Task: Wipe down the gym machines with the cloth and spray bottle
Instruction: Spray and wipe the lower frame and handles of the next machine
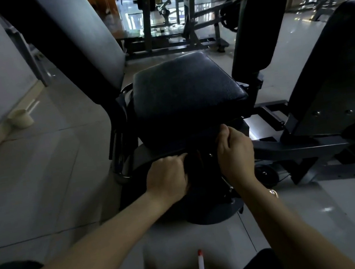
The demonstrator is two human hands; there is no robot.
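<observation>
A gym machine with a black padded seat (186, 89) and tall backrest (80, 34) stands in front of me. Below the seat's front edge, my left hand (166, 177) and my right hand (234, 151) both grip a dark cloth (195, 166) against the machine's frame. The cloth is mostly hidden in shadow between the hands. A white spray bottle with a red tip (201, 267) lies on the floor near me, at the bottom of the view.
A black side pad (255, 32) and an angled pad (332, 71) stand to the right on a dark metal frame. A pale scoop (20, 118) lies by the left wall. More machines fill the back. Pale tiled floor (41, 176) lies to the left.
</observation>
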